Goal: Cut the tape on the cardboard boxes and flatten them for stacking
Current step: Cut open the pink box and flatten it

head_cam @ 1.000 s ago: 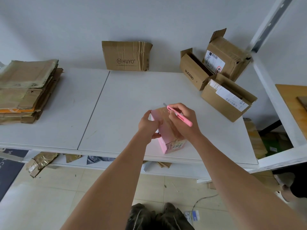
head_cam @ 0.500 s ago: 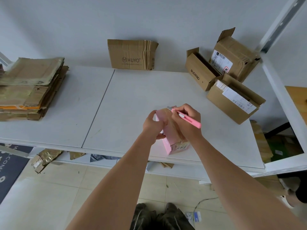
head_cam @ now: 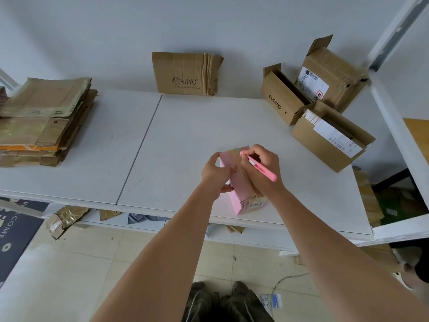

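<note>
A small pink box (head_cam: 235,196) with brown tape along its top lies on the white table (head_cam: 185,140) near the front edge. My left hand (head_cam: 214,174) grips its left side. My right hand (head_cam: 261,170) holds a pink utility knife (head_cam: 262,167) like a pen, its tip at the taped far end of the box top. The blade itself is hidden by my fingers. Three brown cardboard boxes (head_cam: 332,138) with open flaps and shipping labels stand at the back right.
A stack of flattened cardboard (head_cam: 44,122) lies at the table's left. A folded HUYO carton (head_cam: 185,74) leans on the wall. A white shelf frame (head_cam: 399,126) borders the right side. Cardboard scraps (head_cam: 65,219) lie on the floor below.
My right hand has drawn the knife slightly along the box's top toward its far end. The left hand keeps its grip on the box, and the view has shifted a little.
</note>
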A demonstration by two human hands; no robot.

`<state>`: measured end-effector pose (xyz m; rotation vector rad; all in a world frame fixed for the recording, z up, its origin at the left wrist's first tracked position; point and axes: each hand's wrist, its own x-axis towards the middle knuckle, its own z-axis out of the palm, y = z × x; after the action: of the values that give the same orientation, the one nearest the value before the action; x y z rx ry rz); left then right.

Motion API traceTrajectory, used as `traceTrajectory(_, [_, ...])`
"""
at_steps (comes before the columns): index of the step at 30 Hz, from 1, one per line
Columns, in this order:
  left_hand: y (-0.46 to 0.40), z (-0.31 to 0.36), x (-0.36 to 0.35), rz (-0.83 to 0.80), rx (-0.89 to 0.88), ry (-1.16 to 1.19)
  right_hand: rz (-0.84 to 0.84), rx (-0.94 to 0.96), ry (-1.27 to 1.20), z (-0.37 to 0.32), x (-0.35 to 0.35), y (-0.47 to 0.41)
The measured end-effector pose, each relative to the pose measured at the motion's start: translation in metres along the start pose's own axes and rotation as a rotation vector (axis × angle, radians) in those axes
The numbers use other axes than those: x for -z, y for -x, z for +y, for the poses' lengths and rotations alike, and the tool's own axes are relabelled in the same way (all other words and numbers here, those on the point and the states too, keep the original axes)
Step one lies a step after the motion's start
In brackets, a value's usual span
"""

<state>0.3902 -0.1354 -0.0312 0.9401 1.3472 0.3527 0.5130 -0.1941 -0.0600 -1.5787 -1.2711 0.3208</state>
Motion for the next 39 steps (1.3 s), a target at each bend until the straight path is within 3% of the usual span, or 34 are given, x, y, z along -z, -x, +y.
traceTrajectory(20, [-0.001, 0.0, 0.0, 0.026, -0.009, -0.02, -0.077, 0.012, 0.014, -0.007, 0.014, 0.006])
traceTrajectory(39, [-0.001, -0.001, 0.0, 0.038, -0.011, -0.028, -0.117, -0.117, -0.074, -0.009, 0.026, 0.025])
